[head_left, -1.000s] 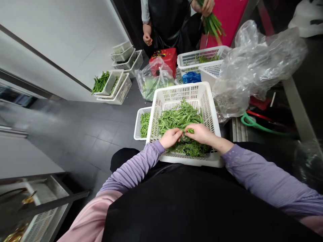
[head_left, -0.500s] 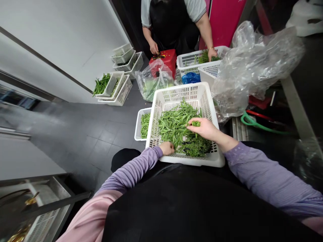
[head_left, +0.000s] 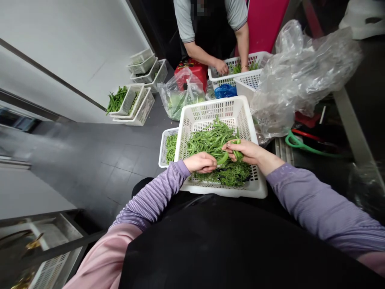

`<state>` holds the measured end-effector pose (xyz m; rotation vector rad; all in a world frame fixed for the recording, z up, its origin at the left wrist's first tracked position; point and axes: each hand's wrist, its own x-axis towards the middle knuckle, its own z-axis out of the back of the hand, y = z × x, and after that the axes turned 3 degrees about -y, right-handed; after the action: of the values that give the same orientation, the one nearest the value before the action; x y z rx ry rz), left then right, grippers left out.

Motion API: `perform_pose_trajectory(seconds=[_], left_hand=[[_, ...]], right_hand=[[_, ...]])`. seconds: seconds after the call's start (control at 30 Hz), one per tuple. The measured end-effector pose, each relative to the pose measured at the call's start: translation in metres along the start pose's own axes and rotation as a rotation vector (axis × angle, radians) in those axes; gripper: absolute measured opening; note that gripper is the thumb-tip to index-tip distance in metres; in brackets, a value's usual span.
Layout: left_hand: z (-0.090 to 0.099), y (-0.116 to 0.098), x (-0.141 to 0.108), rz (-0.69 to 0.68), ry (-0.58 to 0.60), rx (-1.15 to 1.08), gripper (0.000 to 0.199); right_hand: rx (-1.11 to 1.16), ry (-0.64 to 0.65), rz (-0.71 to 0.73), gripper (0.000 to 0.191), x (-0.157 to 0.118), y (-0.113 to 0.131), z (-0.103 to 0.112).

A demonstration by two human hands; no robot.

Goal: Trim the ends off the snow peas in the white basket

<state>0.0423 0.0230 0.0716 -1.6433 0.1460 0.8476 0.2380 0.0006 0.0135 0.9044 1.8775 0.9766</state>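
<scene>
A large white basket (head_left: 261, 185) holds a heap of green pods (head_left: 207, 139), with a darker pile of thin green trimmings (head_left: 236, 174) at its near side. Over the basket, my right hand (head_left: 245, 151) is closed round several green pods. My left hand (head_left: 202, 162), just to its left, has its fingers pinched at the end of one curved pod (head_left: 223, 159), which spans the gap between the hands. Partly behind the large basket's left wall is a smaller white basket (head_left: 162, 148) with more pods.
Across from me a person's hands (head_left: 221, 67) are at another white basket (head_left: 213, 76). Clear plastic bags (head_left: 306, 76) bulge at the right, near green-handled scissors (head_left: 296, 142). Stacked baskets (head_left: 144, 110) stand by the left wall. A bag of greens (head_left: 180, 100) lies behind.
My left hand has risen from the basket's near left corner and moved right, towards my right hand, and now pinches a pod. The other person's left-side hand has moved from the red box to their basket.
</scene>
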Motion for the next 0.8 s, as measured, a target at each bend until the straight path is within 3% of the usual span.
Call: perform_pose_trajectory(seconds=[0.1,0.13,0.2,0.27,0.37,0.47,0.53,0.63,0.7,0.8], left_hand=[[0.006,-0.008,0.001,0.121,0.201,0.026,0.028],[0.006,-0.008,0.003,0.119,0.189,0.03,0.027],[0.003,-0.004,0.01,0.029,0.042,-0.028,0.027],[-0.004,0.004,0.019,-0.113,-0.178,-0.158,0.026],[-0.017,0.016,0.032,-0.238,-0.451,-0.36,0.026],[-0.023,0.03,0.041,-0.224,-0.541,-0.358,0.024],[-0.02,0.045,0.042,-0.127,-0.512,-0.117,0.024],[-0.011,0.075,0.041,0.069,-0.424,0.546,0.015],[-0.007,0.095,0.044,0.078,-0.402,0.929,0.022],[-0.007,0.113,0.062,-0.013,-0.437,1.219,0.033]], right_hand=[[-0.037,0.201,-0.181,0.027,0.0,-0.005,-0.002],[-0.069,0.286,-0.215,0.027,0.0,-0.007,-0.005],[-0.079,0.356,-0.183,0.026,-0.002,-0.009,-0.011],[-0.054,0.261,-0.056,0.026,-0.002,-0.011,-0.018],[-0.09,0.012,0.132,0.027,0.002,-0.014,-0.026],[-0.151,-0.184,0.218,0.028,0.007,-0.016,-0.027],[-0.112,-0.379,0.27,0.027,0.009,-0.011,-0.018],[0.125,-0.699,0.353,0.023,0.011,0.004,0.009],[0.286,-0.747,0.356,0.022,0.011,0.014,0.026],[0.405,-0.659,0.277,0.023,0.012,0.02,0.034]])
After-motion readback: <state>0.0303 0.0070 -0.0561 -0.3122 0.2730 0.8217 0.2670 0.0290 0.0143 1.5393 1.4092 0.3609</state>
